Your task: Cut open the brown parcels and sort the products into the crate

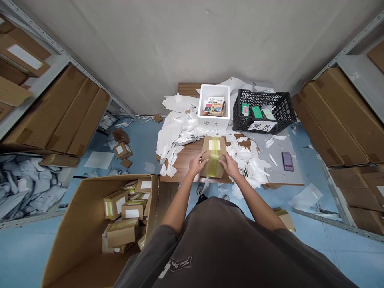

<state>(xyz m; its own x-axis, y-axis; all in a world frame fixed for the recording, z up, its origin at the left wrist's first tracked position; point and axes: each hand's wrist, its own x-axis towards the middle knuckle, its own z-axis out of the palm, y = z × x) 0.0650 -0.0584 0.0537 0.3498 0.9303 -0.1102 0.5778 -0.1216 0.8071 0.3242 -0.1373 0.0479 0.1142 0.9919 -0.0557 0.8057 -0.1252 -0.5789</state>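
Observation:
A small brown cardboard parcel (213, 154) with a white label and yellowish tape lies on the wooden table (183, 158) in front of me. My left hand (198, 163) grips its near left side, fingers curled on the edge. My right hand (229, 164) holds its near right side the same way. The parcel rests on the table among torn white paper scraps (177, 132).
A white foam box (213, 120) with books and a black crate (264, 112) with small items stand at the table's back. A purple object (287, 161) lies at the right. A large carton (87, 224) of taped parcels sits at my lower left. Shelves of flat cartons flank both sides.

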